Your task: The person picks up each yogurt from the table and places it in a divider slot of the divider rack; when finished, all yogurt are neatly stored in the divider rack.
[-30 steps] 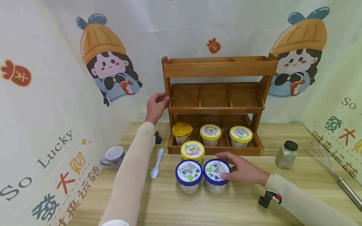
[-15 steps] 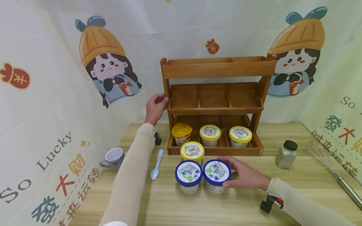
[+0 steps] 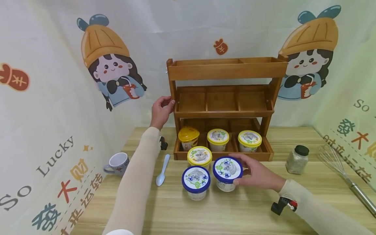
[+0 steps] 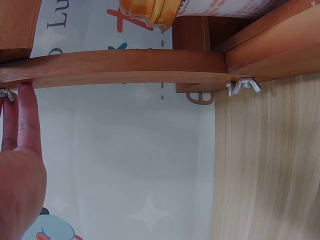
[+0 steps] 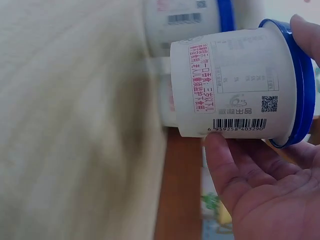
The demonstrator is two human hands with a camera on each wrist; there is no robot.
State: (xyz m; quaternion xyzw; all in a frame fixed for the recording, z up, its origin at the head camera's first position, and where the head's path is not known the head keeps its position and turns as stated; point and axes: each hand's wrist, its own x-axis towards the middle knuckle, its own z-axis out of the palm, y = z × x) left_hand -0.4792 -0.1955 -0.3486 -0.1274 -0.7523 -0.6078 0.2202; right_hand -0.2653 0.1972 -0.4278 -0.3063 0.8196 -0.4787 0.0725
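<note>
Right hand [image 3: 258, 174] gripped the upright blue-lidded cup [image 3: 227, 173] near the table's front edge, just before the rack [image 3: 224, 109]; left hand [image 3: 161, 111] pinched the rack's post.

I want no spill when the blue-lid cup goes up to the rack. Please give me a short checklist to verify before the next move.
1. Right hand grips blue-lid cup: ok.
2. Cup lid closed: ok.
3. Cup clear of the table: cannot tell.
4. Left hand holds the rack post: ok.
5. Middle shelf compartments free: ok.
6. Second blue-lid cup apart from the lifted one: ok.
</note>
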